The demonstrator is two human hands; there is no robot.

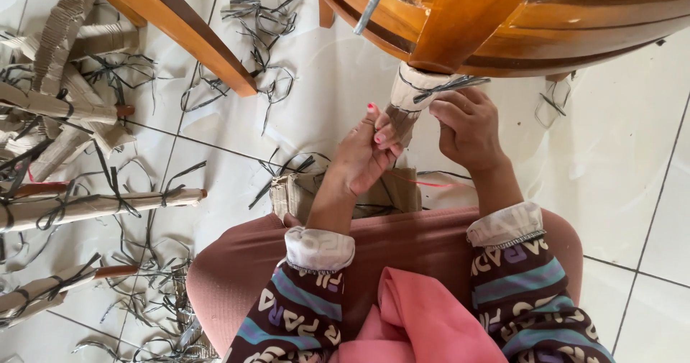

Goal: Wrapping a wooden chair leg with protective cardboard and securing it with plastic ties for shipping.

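Both forearms extend forward from the body, sleeves drawn back to cuffs below the wrists, forearms bare. The left hand [359,158] is raised, palm turned inward, fingers curled closed with painted nails showing at the tips; thumb points upward. The right hand [467,126] sits slightly higher and just beside it, back of the hand facing the camera, fingers bent in a closed pinch. The two hands nearly touch at the fingertips.

Left hand [359,158] and right hand [466,124] grip a cardboard-wrapped leg [408,100] of a wooden chair [503,18]; wrapped legs [93,206] lie left on the tiled floor [625,154].
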